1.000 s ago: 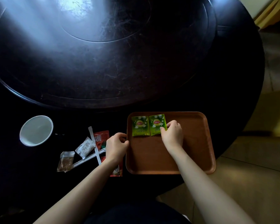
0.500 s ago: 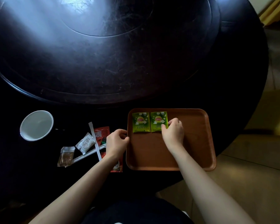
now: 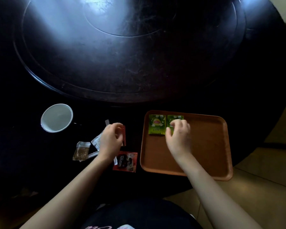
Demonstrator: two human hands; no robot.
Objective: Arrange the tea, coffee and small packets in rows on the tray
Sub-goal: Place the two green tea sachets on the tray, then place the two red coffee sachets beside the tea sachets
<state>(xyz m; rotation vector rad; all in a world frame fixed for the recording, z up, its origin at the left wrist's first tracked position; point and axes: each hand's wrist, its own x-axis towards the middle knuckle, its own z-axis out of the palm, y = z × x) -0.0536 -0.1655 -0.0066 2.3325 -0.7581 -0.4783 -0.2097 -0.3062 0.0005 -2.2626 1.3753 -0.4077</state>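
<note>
A brown tray [image 3: 208,151] lies at the table's near right. Two green tea bags lie side by side in its far left corner. The left tea bag [image 3: 156,124] is fully visible. My right hand [image 3: 178,134] covers most of the right tea bag [image 3: 176,117], with curled fingertips and thumb pinching it. Left of the tray, my left hand [image 3: 110,139] closes its fingers on a red packet [image 3: 123,135]. Below that hand a red coffee sachet [image 3: 125,161] lies flat. A brown sugar packet [image 3: 81,151], a white packet [image 3: 96,142] and a white stick [image 3: 107,122] lie beside that hand.
A white cup [image 3: 57,117] stands on the table to the far left of the packets. The dark round table [image 3: 130,55] has a raised turntable in its middle. The table's edge curves just right of the tray, with tiled floor [image 3: 262,187] below.
My left hand has left the tray's edge and moved left and farther away onto the red packet, uncovering the coffee sachet. My right hand has shifted onto the right tea bag.
</note>
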